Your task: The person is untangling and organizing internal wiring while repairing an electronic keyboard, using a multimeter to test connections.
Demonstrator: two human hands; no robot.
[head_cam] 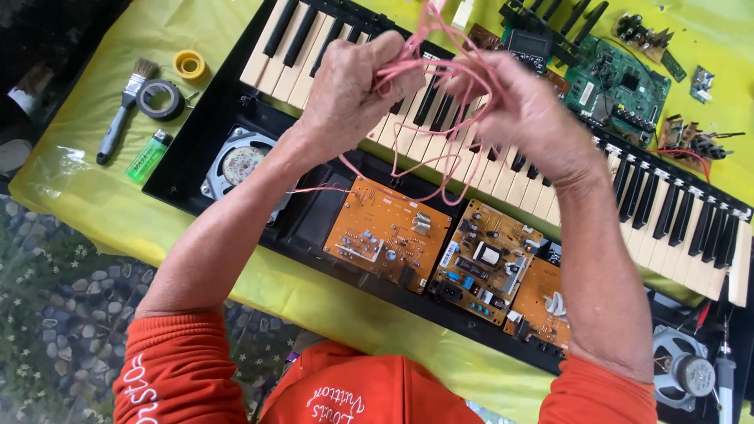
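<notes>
Above the opened keyboard point(503, 157), a thin pink wire point(428, 86) hangs in loose, tangled loops, one strand trailing down to the orange circuit board point(386, 232). The left hand point(349, 90) curls its fingers tight round the bundle; the right hand point(522, 110) pinches it too.

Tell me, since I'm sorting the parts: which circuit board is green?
The board at top right beyond the keys; the three boards near the front edge are orange-brown.
</notes>
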